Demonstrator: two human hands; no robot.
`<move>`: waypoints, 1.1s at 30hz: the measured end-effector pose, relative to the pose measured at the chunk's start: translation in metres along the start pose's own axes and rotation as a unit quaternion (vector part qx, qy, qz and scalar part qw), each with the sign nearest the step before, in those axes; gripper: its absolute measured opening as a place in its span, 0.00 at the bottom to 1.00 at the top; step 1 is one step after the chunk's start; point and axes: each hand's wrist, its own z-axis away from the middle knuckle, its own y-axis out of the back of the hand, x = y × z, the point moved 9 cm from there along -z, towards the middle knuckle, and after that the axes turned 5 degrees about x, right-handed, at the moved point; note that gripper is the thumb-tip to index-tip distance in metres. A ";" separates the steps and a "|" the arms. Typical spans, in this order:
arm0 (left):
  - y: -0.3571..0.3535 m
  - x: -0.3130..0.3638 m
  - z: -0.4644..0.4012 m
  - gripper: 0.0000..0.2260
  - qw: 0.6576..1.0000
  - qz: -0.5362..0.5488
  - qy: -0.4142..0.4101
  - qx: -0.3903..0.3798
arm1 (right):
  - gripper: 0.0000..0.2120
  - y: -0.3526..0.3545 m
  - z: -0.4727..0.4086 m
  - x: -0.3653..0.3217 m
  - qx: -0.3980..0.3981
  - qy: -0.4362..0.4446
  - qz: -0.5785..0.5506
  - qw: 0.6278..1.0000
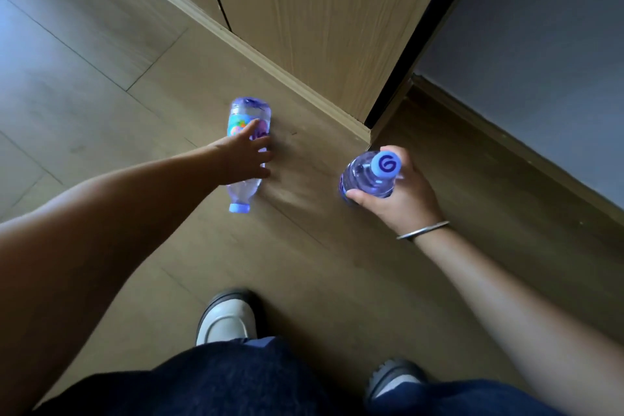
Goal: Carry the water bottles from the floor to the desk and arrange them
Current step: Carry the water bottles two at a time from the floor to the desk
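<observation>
a pale wood-plank floor (101,84) meets the skirting of a light wooden cabinet (320,17), with a grey wall to the right. one clear water bottle (249,118) lies on its side on the floor, blue cap toward the person, colourful label on its middle, and the left hand (244,155) reaches over it with fingers spread and relaxed, touching its body. the right hand (401,192), a thin bangle (423,230) at the wrist, grips a second clear bottle (366,176) held above the floor, its blue cap facing up.
</observation>
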 end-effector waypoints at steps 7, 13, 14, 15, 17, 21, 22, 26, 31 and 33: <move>0.040 -0.004 -0.019 0.33 0.968 0.211 0.128 0.053 | 0.32 0.001 0.001 0.003 -0.003 -0.008 -0.019 1.000; 0.085 -0.016 0.003 0.30 0.825 0.436 0.252 0.254 | 0.33 0.005 0.006 0.010 0.023 -0.023 -0.034 0.999; 0.086 -0.019 0.009 0.29 0.789 0.473 0.278 0.275 | 0.33 0.007 0.006 0.013 0.029 -0.030 -0.044 0.998; 0.083 -0.022 0.016 0.28 0.746 0.513 0.309 0.292 | 0.32 0.009 0.005 0.015 0.033 -0.037 -0.053 0.997; 0.070 -0.027 0.031 0.26 0.645 0.586 0.380 0.310 | 0.32 0.009 0.004 0.016 0.030 -0.037 -0.055 0.997; 0.053 -0.021 0.049 0.26 0.512 0.675 0.419 0.327 | 0.35 0.006 0.003 0.015 0.015 -0.026 -0.037 0.999; 0.055 -0.017 0.050 0.28 0.513 0.679 0.402 0.337 | 0.37 0.005 0.002 0.014 0.011 -0.026 -0.034 0.999; 0.064 -0.007 0.049 0.37 0.503 0.689 0.360 0.378 | 0.42 0.004 0.000 0.001 0.005 0.016 0.001 1.000; 0.064 -0.014 0.049 0.27 0.484 0.659 0.443 0.368 | 0.35 0.001 -0.005 -0.001 -0.019 0.006 -0.049 0.999; 0.064 -0.014 0.049 0.23 0.474 0.669 0.446 0.360 | 0.32 -0.001 -0.008 0.001 -0.018 -0.007 -0.046 0.999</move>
